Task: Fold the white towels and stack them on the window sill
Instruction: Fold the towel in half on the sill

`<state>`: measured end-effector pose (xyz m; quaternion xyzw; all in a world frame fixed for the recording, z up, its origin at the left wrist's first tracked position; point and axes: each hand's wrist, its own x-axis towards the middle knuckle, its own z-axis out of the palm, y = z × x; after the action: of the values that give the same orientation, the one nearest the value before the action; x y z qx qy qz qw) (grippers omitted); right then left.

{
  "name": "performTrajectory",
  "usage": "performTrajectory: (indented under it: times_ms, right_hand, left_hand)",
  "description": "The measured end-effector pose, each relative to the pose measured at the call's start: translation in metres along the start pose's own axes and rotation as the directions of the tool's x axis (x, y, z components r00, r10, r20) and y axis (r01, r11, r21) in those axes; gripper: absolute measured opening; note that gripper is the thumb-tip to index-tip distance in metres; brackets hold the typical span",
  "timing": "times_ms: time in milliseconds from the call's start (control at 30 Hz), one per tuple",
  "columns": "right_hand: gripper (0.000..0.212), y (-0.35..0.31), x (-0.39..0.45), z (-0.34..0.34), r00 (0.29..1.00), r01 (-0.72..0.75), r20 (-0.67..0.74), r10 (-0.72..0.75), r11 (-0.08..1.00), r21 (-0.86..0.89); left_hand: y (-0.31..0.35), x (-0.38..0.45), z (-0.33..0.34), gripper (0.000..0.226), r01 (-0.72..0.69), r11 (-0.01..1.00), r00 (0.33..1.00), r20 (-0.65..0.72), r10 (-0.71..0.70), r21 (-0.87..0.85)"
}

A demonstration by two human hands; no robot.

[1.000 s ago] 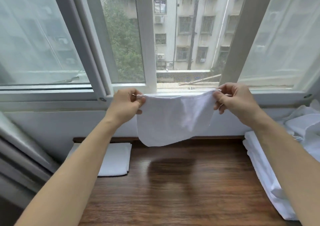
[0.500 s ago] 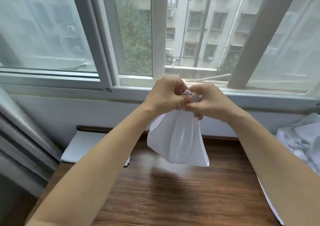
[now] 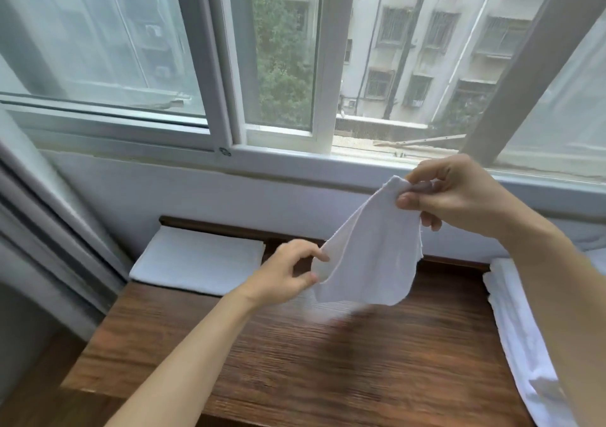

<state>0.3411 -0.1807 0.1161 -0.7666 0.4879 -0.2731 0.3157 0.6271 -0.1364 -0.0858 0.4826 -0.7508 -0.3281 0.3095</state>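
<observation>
The right hand [image 3: 459,193] is pinching the top of a small white towel [image 3: 370,256] between thumb and fingertips, holding it up in the air in front of the window frame [image 3: 278,157]. The left hand [image 3: 285,275] is lower and to the left of the towel, its thumb and forefinger closing on the towel's hanging left edge; whether that pinch has really caught the cloth is hard to tell. The two hands are well apart, and the towel is hanging slack and doubled between them, above the wooden counter [image 3: 328,361] without touching it.

To the left of the towel, a folded stack [image 3: 200,259] is lying at the counter's far corner, against the wall. To the right of the towel, an unfolded pile [image 3: 521,335] is trailing along the counter's right edge.

The main risk, as I judge it, is in the left hand's light grip. If it is catching only one layer, the doubled halves are likely to slide apart and the fold will come out crooked. The right hand's pinch is also small, so a quick pull could tug the corner free and drop the towel onto the counter. A slack, uneven fold would then sit badly on the folded stack, which is lying close to the counter's left edge.
</observation>
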Motion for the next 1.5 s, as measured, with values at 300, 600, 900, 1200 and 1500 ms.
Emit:
performTrajectory:
  times_ms: [300,600,900,1200,1500]
  right_hand:
    - [0.02,-0.006,-0.008,-0.015,0.999,0.023,-0.031,-0.023,1.0,-0.021]
    - [0.023,-0.013,-0.018,-0.022,0.998,0.069,-0.005,-0.07,0.997,-0.039]
    - [0.019,0.0,-0.019,-0.026,0.998,0.016,-0.059,-0.022,0.995,-0.094]
    - [0.009,0.01,-0.025,-0.047,0.98,-0.073,-0.185,0.072,0.997,0.002]
    - [0.018,0.001,0.002,-0.011,0.993,-0.081,-0.102,0.065,0.983,-0.162]
  left_hand:
    - [-0.011,-0.01,0.041,0.032,0.044,0.952,0.94,0.311,-0.143,0.303]
    - [0.027,-0.001,0.049,0.078,-0.098,0.828,0.968,0.246,-0.05,0.553]
    - [0.032,0.018,0.053,0.026,0.111,0.834,0.942,0.211,-0.262,0.54]
    - [-0.021,-0.027,0.005,0.037,0.351,0.936,0.934,-0.056,-0.352,-0.017]
    - [0.113,0.046,-0.012,0.066,0.024,0.995,0.977,-0.206,-0.044,-0.102]
